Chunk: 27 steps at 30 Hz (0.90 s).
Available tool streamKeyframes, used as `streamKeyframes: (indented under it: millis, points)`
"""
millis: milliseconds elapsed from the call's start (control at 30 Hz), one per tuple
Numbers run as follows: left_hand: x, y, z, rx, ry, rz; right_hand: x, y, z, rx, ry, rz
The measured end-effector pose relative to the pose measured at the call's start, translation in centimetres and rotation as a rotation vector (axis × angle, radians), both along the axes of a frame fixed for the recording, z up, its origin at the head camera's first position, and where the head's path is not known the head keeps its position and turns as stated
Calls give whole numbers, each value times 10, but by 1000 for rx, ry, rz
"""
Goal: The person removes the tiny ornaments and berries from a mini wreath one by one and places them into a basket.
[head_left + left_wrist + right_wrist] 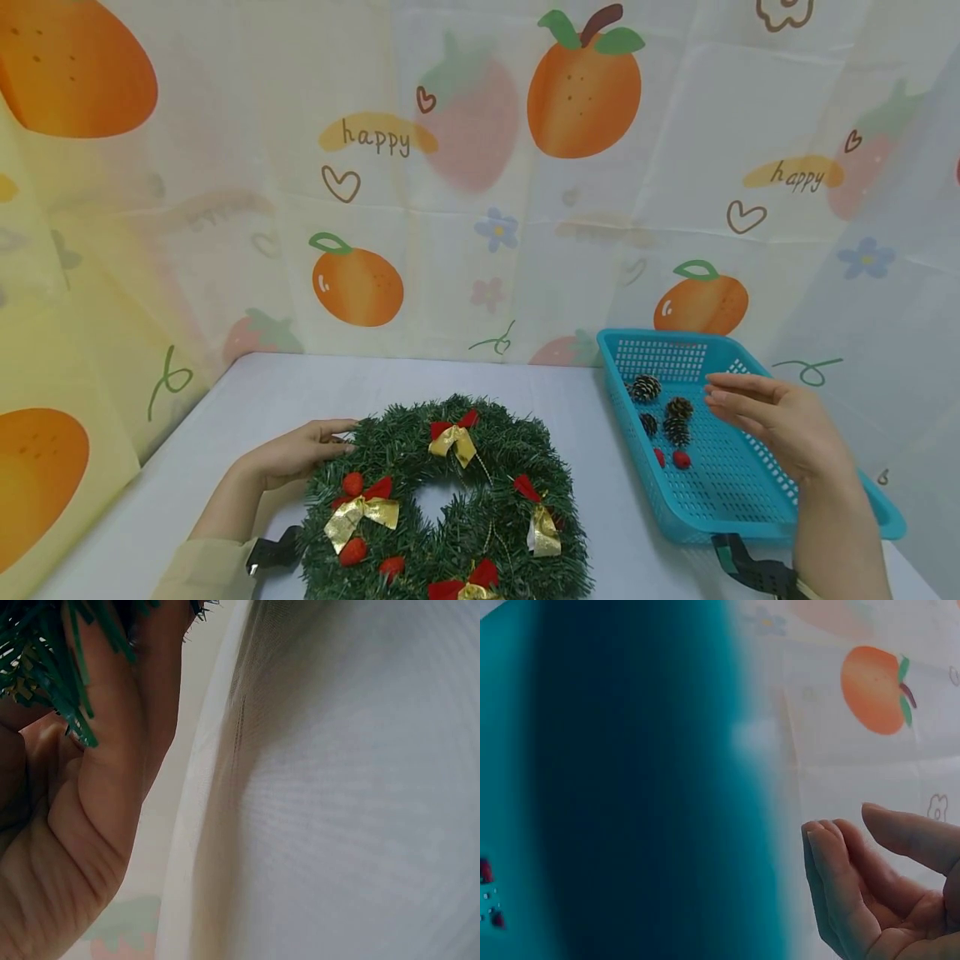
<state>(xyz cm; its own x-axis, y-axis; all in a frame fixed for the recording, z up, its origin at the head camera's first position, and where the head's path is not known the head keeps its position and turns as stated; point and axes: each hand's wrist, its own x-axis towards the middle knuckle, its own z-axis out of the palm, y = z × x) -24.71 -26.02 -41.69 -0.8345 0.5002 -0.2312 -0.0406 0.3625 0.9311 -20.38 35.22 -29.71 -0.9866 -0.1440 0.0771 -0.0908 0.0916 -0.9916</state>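
A green tinsel wreath (pixel 551 467) lies on the table, with several red and gold bows (pixel 453 446) and red strawberry-like ornaments (pixel 352 550) on it. My left hand (pixel 303 452) grips its upper left edge; in the left wrist view the fingers (pixel 112 750) run up into the green strands, which partly cover them. Over the right part of a blue plastic basket (pixel 720 533), my right hand (pixel 780 421) hovers with nothing in it. Its thumb and loosely bent fingers (pixel 836 877) stand apart in the right wrist view. Several pine cones (pixel 647 388) sit along the basket's left side.
Two small red pieces (pixel 681 459) lie near the pine cones in the basket. The table (pixel 300 379) has a white cover, and a fruit-print curtain (pixel 480 250) hangs along its back edge and left side. The basket's wall fills much of the right wrist view.
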Motion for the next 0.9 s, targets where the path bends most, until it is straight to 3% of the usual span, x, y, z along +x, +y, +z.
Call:
streamKeyframes:
  millis: [533, 900]
  points:
    - [1, 1, -1, 0, -1, -6, 0, -17, 0, -21, 27, 26]
    - [0, 2, 1, -3, -5, -16, 1, -32, 0, 25, 49, 23]
